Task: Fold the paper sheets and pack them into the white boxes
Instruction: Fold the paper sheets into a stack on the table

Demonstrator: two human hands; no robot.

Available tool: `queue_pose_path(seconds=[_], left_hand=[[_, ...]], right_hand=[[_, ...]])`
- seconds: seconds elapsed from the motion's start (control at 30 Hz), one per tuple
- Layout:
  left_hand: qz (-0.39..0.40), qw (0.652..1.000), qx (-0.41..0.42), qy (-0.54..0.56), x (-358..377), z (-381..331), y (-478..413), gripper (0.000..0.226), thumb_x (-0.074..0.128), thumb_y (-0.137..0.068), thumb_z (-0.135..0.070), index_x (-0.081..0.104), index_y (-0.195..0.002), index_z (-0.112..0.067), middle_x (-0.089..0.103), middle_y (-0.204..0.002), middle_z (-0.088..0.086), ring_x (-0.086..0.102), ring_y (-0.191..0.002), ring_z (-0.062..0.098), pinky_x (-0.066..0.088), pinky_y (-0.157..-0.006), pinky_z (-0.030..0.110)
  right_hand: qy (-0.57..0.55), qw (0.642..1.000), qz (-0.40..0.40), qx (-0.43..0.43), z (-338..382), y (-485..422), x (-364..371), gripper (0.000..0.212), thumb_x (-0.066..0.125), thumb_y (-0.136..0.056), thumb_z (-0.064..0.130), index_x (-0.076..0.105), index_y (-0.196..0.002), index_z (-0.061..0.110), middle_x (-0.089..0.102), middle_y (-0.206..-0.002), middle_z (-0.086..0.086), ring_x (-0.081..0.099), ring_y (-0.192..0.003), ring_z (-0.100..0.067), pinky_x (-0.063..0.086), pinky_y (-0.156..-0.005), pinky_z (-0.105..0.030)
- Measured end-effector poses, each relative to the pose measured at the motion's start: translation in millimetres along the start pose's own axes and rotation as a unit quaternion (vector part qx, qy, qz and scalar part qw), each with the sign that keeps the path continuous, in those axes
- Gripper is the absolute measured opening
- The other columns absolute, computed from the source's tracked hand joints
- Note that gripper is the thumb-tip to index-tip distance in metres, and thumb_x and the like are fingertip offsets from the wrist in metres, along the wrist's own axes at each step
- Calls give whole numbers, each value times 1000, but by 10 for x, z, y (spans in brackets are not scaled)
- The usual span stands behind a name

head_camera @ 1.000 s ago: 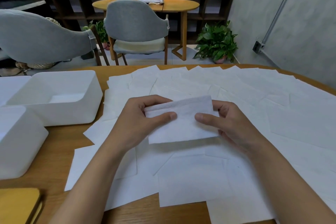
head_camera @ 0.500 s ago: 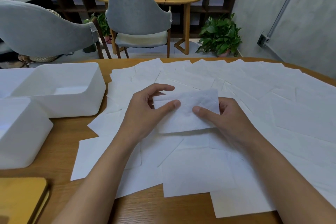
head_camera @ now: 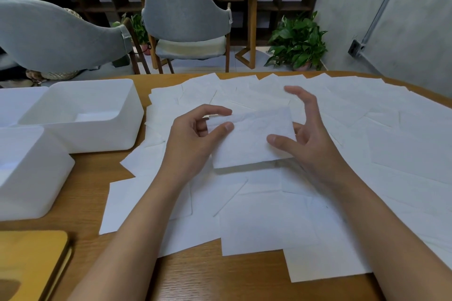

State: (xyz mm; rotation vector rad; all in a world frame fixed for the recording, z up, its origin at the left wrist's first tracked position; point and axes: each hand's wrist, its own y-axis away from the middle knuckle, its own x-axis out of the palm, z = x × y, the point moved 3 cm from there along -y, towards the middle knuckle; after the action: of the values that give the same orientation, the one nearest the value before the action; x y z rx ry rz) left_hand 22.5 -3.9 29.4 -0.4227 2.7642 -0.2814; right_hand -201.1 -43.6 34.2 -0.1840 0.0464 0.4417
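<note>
Down at the near left, a yellow thing (head_camera: 29, 264) pokes in at the corner. It is cut off, so I cannot tell what it is. Next to it sits the near white box (head_camera: 31, 178). Its left side is cut off too, and I cannot see inside it. Just behind it is the far white box (head_camera: 102, 137). Something pale lies at its bottom, but white on white is hard to make out.

Further right, the left hand (head_camera: 195, 139) has a narrow grip. Its thumb and first finger pinch the left edge of the folded paper (head_camera: 252, 144). The paper is held up just above the loose sheets (head_camera: 269, 222) that cover the table (head_camera: 220, 278). It looks thin and a bit crinkled.

The right hand (head_camera: 313, 139) has a wide grip, with its fingers spread. Only its thumb rests on the paper. Its top finger is blurry, and I cannot tell if any finger is under the paper.

I think the fold could pop open, because only one small pinch holds it. The paper could also slip and get lost among the other white sheets. On the way left to a box, an arm could drag loose sheets along or push them off the table.
</note>
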Motion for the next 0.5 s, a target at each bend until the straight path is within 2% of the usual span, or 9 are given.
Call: queue_pose_path(seconds=[0.03,0.1,0.13,0.2,0.27,0.37,0.43,0.5], left_hand=[[5,1000,7,-2,3,-12,5,22,80,-91,-31,74,-109,-43,63,-94,27,43,-74,33,39,-61,30],[26,999,27,-32,8,-27,9,35,80,-91,-31,67,-121,-44,65,-90,18,48,-68,23,44,-62,22],[42,996,35,-69,-3,-24,7,42,80,-91,-32,61,-127,-44,66,-89,5,53,-69,13,47,-65,16],[96,984,34,-148,-61,7,0,51,81,-91,-31,50,-129,-42,64,-97,-14,62,-87,2,53,-73,14],[163,963,31,-212,-144,64,-10,41,83,-89,-28,57,-118,-39,66,-104,-18,62,-98,0,53,-78,20],[240,935,12,-262,-207,124,-5,20,87,-83,-36,76,-99,-40,67,-108,-22,59,-101,-5,48,-85,19],[257,926,8,-278,-188,146,-5,22,89,-79,-45,78,-98,-43,66,-109,-21,58,-101,-5,51,-91,24],[254,923,12,-290,-166,161,-8,26,90,-75,-50,78,-98,-45,67,-103,-19,58,-97,-3,51,-96,37]], right_hand=[[27,1000,14,-4,-3,2,2,51,75,-95,11,60,-135,39,73,-125,-3,71,-114,-24,56,-100,-42],[102,994,25,0,-42,3,7,26,70,-97,5,80,-110,25,79,-111,5,70,-113,-13,51,-102,-32],[115,993,15,12,-74,6,6,26,68,-98,3,83,-102,23,80,-107,9,71,-111,-9,49,-100,-26],[113,993,-32,33,-117,-12,-26,28,67,-98,2,84,-99,23,80,-105,13,71,-108,-3,47,-94,-18],[123,989,-77,33,-142,-36,-76,28,66,-98,3,84,-100,25,79,-105,17,69,-107,2,46,-91,-11],[123,986,-104,32,-174,-51,-102,28,66,-98,5,84,-100,27,78,-105,22,67,-107,7,44,-90,-5],[124,986,-104,27,-173,-49,-81,29,67,-97,5,84,-102,29,77,-108,24,65,-110,9,44,-94,-6],[128,986,-106,20,-176,-47,-78,31,67,-96,5,82,-105,30,75,-114,24,63,-116,7,44,-102,-13]])
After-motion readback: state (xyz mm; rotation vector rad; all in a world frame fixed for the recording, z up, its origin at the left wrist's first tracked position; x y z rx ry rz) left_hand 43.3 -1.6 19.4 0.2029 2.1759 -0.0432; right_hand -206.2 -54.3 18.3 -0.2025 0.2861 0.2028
